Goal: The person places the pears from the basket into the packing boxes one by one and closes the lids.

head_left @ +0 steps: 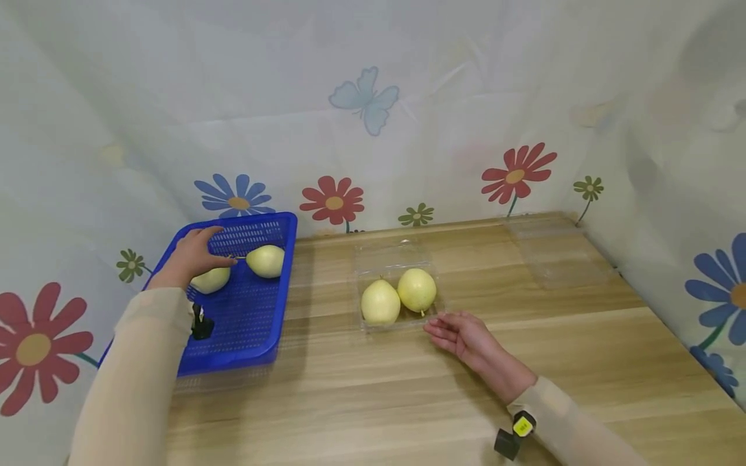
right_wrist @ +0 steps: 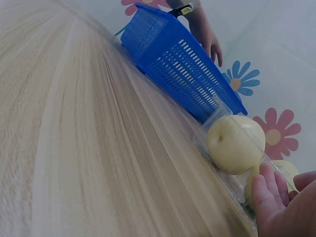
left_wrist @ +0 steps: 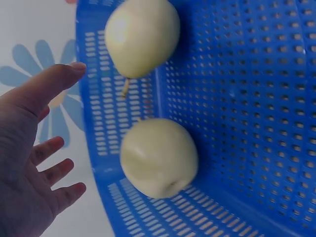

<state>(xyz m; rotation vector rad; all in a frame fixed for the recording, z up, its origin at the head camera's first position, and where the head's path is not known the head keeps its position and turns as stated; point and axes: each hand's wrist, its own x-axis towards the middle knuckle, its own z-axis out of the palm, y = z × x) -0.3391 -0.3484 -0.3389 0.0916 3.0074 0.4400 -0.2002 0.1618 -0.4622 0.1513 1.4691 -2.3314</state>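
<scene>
My left hand (head_left: 191, 254) hovers over the blue basket (head_left: 272, 336) with thumb and fingers spread. In the left wrist view nothing lies between those fingers, and two pale yellow pears sit in the basket. One pear (head_left: 211, 279) is partly hidden under the hand in the head view; the other pear (head_left: 266, 261) lies by the basket's right wall. My right hand (head_left: 463, 338), fingers loosely bent, has its fingertips right at the near right corner of a clear plastic box (head_left: 402, 327). Inside that box are two more pears, a left one (head_left: 381, 303) and a right one (head_left: 417, 290).
Another clear plastic piece (head_left: 562, 249) lies flat at the table's back right. The wooden table (head_left: 361, 401) ends at a flower-printed curtain (head_left: 431, 149) behind and at both sides. The box's clear lid (head_left: 390, 254) stands open towards the back.
</scene>
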